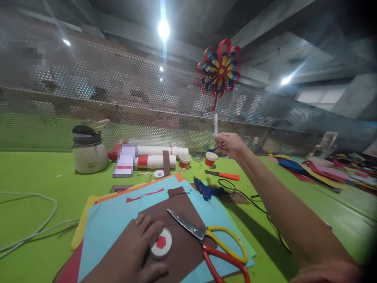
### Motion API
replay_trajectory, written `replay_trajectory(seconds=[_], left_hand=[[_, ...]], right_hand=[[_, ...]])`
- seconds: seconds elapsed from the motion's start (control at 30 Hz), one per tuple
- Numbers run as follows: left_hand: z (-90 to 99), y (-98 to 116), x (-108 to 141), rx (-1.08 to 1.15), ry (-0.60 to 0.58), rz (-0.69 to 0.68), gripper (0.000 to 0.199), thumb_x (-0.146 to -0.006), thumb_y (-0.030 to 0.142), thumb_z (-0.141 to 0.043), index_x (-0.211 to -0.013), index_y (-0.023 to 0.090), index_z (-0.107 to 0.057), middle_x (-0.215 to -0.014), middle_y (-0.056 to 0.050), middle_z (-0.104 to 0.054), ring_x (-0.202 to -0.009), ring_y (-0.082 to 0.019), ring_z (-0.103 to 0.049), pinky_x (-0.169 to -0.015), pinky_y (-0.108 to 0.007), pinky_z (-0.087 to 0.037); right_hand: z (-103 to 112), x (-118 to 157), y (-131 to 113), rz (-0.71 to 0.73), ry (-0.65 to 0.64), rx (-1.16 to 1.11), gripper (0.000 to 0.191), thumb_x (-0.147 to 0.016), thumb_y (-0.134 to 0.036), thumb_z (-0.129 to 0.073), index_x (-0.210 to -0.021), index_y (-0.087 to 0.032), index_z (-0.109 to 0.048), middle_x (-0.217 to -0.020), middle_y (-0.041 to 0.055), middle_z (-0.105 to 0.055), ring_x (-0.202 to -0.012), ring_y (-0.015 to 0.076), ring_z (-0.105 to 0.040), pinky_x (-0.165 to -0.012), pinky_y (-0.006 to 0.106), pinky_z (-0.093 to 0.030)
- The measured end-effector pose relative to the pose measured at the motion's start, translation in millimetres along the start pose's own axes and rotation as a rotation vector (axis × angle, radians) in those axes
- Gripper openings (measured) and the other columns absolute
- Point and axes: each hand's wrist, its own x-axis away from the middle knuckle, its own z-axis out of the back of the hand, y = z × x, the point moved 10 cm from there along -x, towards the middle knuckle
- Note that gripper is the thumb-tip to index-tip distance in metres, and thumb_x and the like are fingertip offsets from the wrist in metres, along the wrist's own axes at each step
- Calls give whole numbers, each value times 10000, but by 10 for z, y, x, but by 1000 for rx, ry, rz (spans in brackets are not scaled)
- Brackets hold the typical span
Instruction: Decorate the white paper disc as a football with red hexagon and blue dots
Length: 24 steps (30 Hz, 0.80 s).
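My right hand (231, 144) is raised over the far part of the table, its fingers closed on a pale stick (216, 124). Above the stick is a paper flower (221, 71) with looped red, blue and yellow petals and a red lower stem. My left hand (132, 245) lies low with fingers apart, its index finger against a round white disc (161, 243) bearing a red patch. Beneath are brown paper (184, 259) and light blue sheets (106, 228). Scissors (203, 236) with yellow and red handles lie partly open right of the disc.
A blue glue gun (206, 190) and its black cable lie beyond the scissors, near an orange-handled tool (225, 175). Paper cups (211, 159), white rolls (157, 162) and a jar (90, 153) stand before the perforated screen (126, 78). Coloured paper (318, 169) lies right.
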Motion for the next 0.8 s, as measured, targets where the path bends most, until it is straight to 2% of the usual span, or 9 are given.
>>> replay_trajectory(seconds=[0.07, 0.13, 0.2, 0.27, 0.37, 0.5, 0.63, 0.8], left_hand=[[-16, 37, -6, 44, -45, 29, 460, -775, 524, -700, -1134, 254, -602, -1109, -75, -588, -1011, -309, -513, -850, -429, -436], [-22, 63, -12, 56, -64, 45, 374, -803, 475, -685, -1088, 245, -607, -1071, -63, -571, -980, -294, -497, -819, -411, -422], [-13, 74, -18, 42, -51, 51, 290, -834, 428, -656, -1035, 225, -608, -1038, -62, -558, -953, -283, -483, -799, -401, -406], [-9, 84, -16, 33, -38, 43, 238, -860, 386, -620, -1016, 208, -597, -1027, -68, -546, -949, -278, -472, -801, -404, -397], [-19, 131, 0, 55, -42, 1, 223, -877, 286, -572, -1085, 207, -566, -1048, -71, -529, -966, -267, -468, -837, -417, -398], [12, 199, 32, 95, -33, -43, 448, -848, 169, -536, -1281, 251, -458, -1112, -71, -517, -997, -259, -473, -880, -433, -410], [9, 196, 52, 109, -55, -32, 573, -793, 121, -538, -1333, 268, -413, -1119, -74, -519, -1025, -268, -484, -919, -463, -418], [-16, 170, 61, 146, -82, -33, 673, -705, 64, -524, -1337, 266, -411, -1154, -76, -519, -1065, -279, -492, -944, -481, -428]], right_hand=[[134, 272, -68, 51, -1, -34, 288, -938, -336, -573, -1152, -143, -591, -1067, 66, -639, -850, 161, -645, -718, 337, -560], [163, 520, -52, 86, -12, -54, 234, -937, -309, -578, -1094, -136, -599, -940, 32, -640, -709, 115, -619, -611, 267, -538], [101, 708, 44, 91, -32, -56, 194, -936, -290, -583, -1048, -133, -605, -846, 3, -625, -611, 84, -577, -538, 223, -504], [-18, 810, 198, 66, -57, -44, 193, -935, -292, -584, -1038, -131, -610, -848, 4, -630, -616, 86, -584, -543, 226, -509], [-190, 792, 472, 2, -74, -26, 250, -935, -310, -583, -1116, -139, -603, -1005, 49, -649, -784, 139, -643, -670, 304, -559], [-270, 604, 761, -59, -43, -5, 327, -935, -332, -578, -1210, -155, -573, -1164, 86, -619, -955, 196, -641, -798, 393, -555], [-263, 554, 881, -58, -39, 44, 335, -936, -342, -574, -1215, -156, -572, -1181, 90, -614, -978, 204, -636, -818, 407, -548], [-266, 616, 936, 19, -77, 205, 318, -939, -343, -571, -1193, -153, -584, -1153, 84, -628, -955, 195, -643, -807, 396, -552]])
